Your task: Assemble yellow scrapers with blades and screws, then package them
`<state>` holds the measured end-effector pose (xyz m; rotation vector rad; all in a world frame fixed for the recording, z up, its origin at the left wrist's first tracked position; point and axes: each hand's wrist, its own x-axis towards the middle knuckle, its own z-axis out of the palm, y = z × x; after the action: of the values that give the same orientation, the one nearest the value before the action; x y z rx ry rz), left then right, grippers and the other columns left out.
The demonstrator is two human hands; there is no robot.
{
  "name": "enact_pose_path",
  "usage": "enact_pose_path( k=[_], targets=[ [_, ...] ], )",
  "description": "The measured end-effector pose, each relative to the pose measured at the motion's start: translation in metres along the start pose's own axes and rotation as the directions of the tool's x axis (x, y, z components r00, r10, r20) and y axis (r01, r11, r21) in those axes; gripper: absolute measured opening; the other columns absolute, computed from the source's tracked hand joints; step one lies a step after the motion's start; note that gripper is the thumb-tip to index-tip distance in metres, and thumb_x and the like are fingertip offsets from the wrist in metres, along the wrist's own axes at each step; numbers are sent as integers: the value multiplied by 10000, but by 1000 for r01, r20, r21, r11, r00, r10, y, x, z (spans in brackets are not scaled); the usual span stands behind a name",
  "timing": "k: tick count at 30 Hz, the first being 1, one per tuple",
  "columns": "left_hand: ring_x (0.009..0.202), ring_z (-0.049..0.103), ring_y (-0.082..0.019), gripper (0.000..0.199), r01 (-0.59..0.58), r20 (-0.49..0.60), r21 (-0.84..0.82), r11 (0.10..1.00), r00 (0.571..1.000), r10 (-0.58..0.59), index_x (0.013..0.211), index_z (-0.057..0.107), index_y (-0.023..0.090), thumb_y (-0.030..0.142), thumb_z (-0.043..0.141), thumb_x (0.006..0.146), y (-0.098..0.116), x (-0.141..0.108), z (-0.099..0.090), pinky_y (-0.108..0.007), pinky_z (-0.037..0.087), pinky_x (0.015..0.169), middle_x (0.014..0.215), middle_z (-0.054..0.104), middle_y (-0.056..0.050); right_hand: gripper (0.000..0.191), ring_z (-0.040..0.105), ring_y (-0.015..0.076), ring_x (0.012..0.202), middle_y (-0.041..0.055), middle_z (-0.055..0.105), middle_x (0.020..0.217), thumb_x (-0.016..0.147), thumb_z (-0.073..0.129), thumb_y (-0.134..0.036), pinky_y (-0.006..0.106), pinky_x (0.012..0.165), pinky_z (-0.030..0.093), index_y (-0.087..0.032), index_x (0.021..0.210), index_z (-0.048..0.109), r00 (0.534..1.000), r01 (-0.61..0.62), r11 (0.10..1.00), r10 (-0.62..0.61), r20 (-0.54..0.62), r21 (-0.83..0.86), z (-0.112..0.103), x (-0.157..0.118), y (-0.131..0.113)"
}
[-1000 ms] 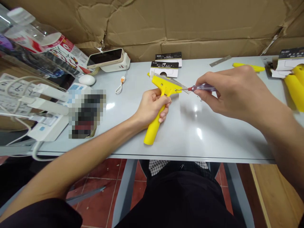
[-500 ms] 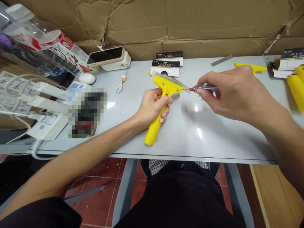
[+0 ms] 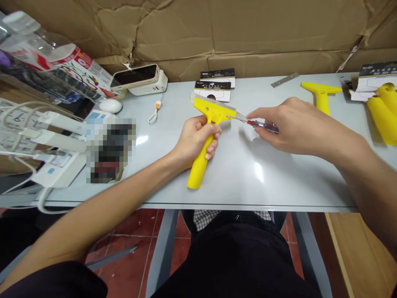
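Note:
My left hand point(image 3: 198, 140) is closed around the handle of a yellow scraper point(image 3: 200, 167), its wide head tilted up away from me. A metal blade point(image 3: 240, 114) runs along the top of the head and sticks out past its right end. In my right hand point(image 3: 288, 126) is a screwdriver point(image 3: 263, 126) with a red and clear handle, gripped between thumb and fingers. Its thin shaft points left, with the tip at a small screw on the right part of the scraper head. The other fingers of that hand are partly hidden.
Behind the hands lie black-and-white packaging cards point(image 3: 212, 91) and a loose blade point(image 3: 284, 80). To the right are another yellow scraper point(image 3: 321, 93) and several yellow handles point(image 3: 383, 118). At left stand a phone point(image 3: 135, 76), a white mouse point(image 3: 111, 106), a power strip point(image 3: 60, 169) and a bottle point(image 3: 74, 62).
My right hand has shifted slightly down, its index finger now stretched forward along the blade's end, and the screwdriver handle tilts more downward to the right. The scraper stays in my left hand.

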<state>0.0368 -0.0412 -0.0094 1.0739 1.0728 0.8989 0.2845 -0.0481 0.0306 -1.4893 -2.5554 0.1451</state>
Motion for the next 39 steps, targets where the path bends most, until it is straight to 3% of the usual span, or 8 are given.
enact_pose_path(
  k=[4,9,11,14,18,25,33,39],
  targets=[
    [355,462,-65,202,10,28,-55,998,1000,-9,798,545,198,240,740,768,2,2,-1,-213,328,317,599,591,35,295,614,254,678,59,693,698,1028,564,-344,424,690,474,-299,1208,793,1000,11,999,-11,15,-34,-4,3,8],
    [372,453,-57,190,23,46,-109,994,999,-19,806,542,193,235,727,799,4,3,-2,-202,328,325,617,603,31,326,631,265,863,153,751,1080,1000,566,-360,431,811,457,-229,1214,775,995,-77,991,69,-74,-110,-13,12,38],
    [371,452,-58,191,30,47,-119,992,999,-25,816,537,198,234,724,807,4,3,-2,-202,324,326,621,604,32,361,615,294,899,176,741,1128,993,547,-368,436,762,418,-224,1227,782,987,-162,968,159,-33,-193,-10,15,50],
    [368,449,-58,180,29,61,-124,992,998,-21,811,541,196,238,716,818,4,2,-3,-204,318,330,616,597,31,365,555,264,790,173,743,1040,973,550,-358,415,662,331,-235,1202,806,953,-257,924,291,88,-283,-2,16,62],
    [364,431,-56,165,34,64,-121,992,998,-26,805,547,196,239,706,820,3,2,-2,-205,307,332,598,591,33,323,448,178,672,164,719,939,992,539,-342,395,631,281,-231,1134,808,958,-257,914,283,39,-314,4,13,65],
    [361,419,-54,171,44,72,-120,992,997,-35,803,545,198,246,708,822,4,3,-3,-201,307,333,595,581,41,389,569,258,761,217,741,1079,989,606,-450,409,651,314,-234,1261,782,917,-341,876,390,83,-342,1,17,64],
    [355,400,-56,184,47,81,-119,992,996,-38,782,556,192,268,718,823,3,2,-5,-204,299,338,564,553,41,404,550,237,721,193,752,982,995,614,-535,396,639,337,-240,1200,797,941,-302,896,334,46,-326,1,14,68],
    [381,450,-80,280,92,69,-229,969,995,-78,839,562,204,459,608,944,1,7,-7,-220,341,343,663,620,-1,434,590,254,761,176,730,940,941,691,-568,411,699,393,-228,1190,798,933,-317,899,352,69,-304,2,17,67]
  ],
)
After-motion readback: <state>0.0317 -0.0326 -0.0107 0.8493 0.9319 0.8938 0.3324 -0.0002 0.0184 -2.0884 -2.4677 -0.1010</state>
